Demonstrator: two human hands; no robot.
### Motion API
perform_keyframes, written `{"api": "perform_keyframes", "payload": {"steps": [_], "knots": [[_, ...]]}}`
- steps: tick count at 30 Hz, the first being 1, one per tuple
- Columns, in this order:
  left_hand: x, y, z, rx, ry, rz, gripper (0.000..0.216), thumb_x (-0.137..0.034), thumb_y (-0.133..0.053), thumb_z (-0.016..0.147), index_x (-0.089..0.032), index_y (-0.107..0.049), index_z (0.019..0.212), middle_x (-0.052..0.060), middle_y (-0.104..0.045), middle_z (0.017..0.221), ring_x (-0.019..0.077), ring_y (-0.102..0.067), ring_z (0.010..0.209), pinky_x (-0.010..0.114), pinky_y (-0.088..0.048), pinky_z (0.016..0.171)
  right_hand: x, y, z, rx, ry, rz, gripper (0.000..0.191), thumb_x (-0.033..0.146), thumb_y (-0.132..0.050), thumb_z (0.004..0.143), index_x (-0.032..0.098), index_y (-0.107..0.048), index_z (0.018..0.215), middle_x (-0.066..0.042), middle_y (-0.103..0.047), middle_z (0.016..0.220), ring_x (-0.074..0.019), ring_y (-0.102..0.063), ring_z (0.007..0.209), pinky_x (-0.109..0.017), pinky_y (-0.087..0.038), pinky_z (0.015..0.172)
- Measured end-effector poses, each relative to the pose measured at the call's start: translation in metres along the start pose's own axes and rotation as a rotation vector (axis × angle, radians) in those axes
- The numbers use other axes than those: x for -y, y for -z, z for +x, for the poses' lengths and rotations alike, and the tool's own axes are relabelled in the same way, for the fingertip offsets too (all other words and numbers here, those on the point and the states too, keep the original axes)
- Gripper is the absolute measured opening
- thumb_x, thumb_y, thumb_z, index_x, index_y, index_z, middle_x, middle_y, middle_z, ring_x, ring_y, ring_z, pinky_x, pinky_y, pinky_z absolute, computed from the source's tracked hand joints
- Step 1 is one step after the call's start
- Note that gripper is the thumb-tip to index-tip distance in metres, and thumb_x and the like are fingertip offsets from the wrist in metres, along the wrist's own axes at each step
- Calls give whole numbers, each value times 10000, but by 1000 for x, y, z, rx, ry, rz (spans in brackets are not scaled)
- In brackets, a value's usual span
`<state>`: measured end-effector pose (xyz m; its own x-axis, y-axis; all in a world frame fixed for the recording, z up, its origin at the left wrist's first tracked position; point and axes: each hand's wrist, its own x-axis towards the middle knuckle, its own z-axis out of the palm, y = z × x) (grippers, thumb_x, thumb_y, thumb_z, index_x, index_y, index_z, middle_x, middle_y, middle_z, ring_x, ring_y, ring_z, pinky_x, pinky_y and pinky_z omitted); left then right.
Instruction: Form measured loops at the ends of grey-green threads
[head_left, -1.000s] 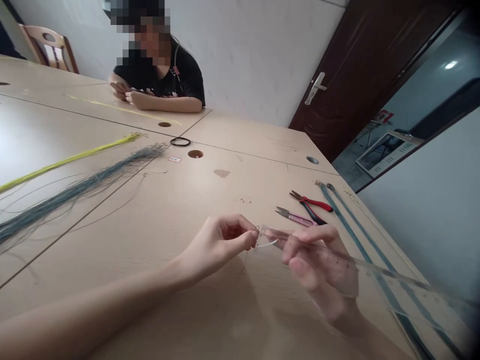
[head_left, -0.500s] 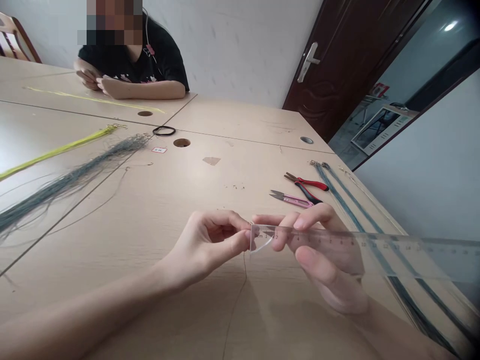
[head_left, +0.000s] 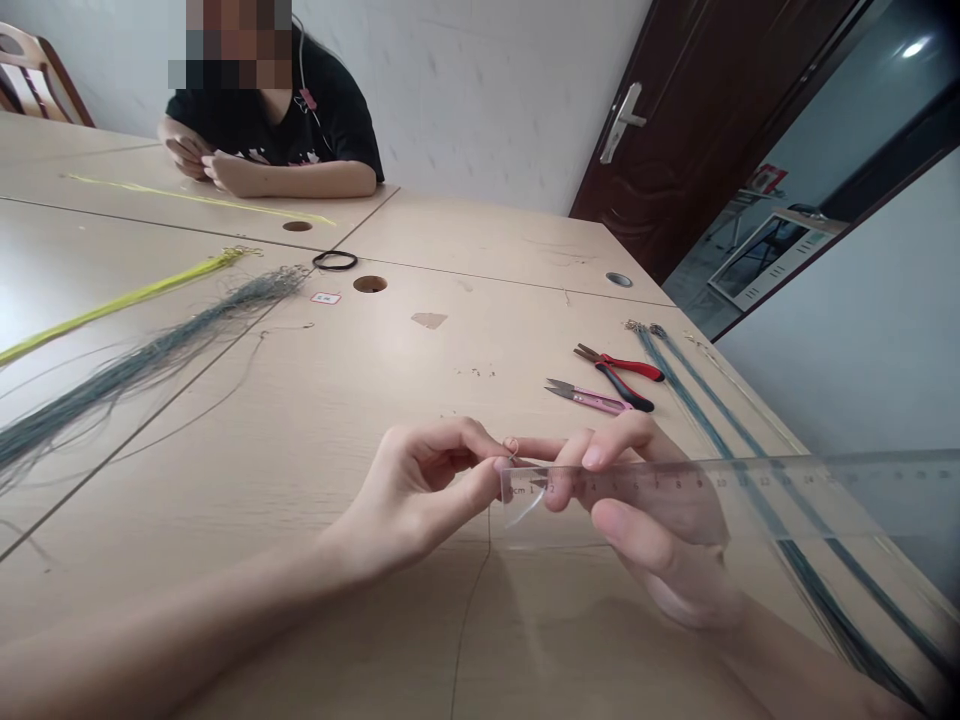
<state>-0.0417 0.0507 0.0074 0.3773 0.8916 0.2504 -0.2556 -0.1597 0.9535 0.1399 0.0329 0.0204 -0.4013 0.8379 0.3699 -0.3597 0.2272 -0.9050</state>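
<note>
My left hand (head_left: 420, 490) pinches a thin cord (head_left: 471, 600) between thumb and index finger, and the cord hangs down toward the table's near side. A small wire-like loop (head_left: 514, 452) stands out just past those fingertips. In my right hand (head_left: 649, 555) is a clear plastic ruler (head_left: 787, 500), which runs off to the right. Its zero end lies beside my left thumb tip, just below the loop. My right index finger reaches behind the ruler almost to the loop. Whether the right fingertips also hold something small cannot be made out.
Pliers (head_left: 626, 375) and pink thread snips (head_left: 589, 396) lie beyond my right hand. Blue-grey cord bundles (head_left: 701, 405) run along the right edge. On the left are a yellow bundle (head_left: 135, 308) and a grey-blue bundle (head_left: 157, 350). A person (head_left: 277, 140) sits across the table.
The ruler's zero end has dropped slightly and its far end has tipped up, so the small loop now shows above its edge. Both hands keep their grips. The view has shifted a little.
</note>
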Motion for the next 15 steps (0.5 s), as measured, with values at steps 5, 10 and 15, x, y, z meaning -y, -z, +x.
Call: {"api": "perform_keyframes", "payload": {"steps": [5, 10, 15], "knots": [[1, -2, -2, -13, -35, -26, 130, -81, -566, 824, -137, -638, 731, -17, -632, 660, 64, -575, 650, 146, -474, 611, -1, -1, -1, 19, -15, 28, 129, 121, -494, 870, 209, -506, 965, -37, -612, 826, -277, -523, 1133, -551, -400, 944], [1, -3, -3, -7, -96, -12, 138, -69, -564, 831, -156, -663, 791, 2, -686, 760, 79, -616, 689, 169, -504, 638, -1, -1, -1, 11, -16, 59, 126, 126, -495, 870, 217, -493, 958, -37, -616, 840, -276, -555, 1084, -561, -399, 926], [2, -3, -4, 13, -115, 22, 141, -82, -560, 837, -167, -670, 810, 27, -693, 799, 145, -648, 797, 243, -524, 692, 0, -2, -1, 3, -27, 72, 134, 125, -490, 865, 232, -485, 945, -25, -605, 826, -264, -555, 1079, -533, -414, 920]]}}
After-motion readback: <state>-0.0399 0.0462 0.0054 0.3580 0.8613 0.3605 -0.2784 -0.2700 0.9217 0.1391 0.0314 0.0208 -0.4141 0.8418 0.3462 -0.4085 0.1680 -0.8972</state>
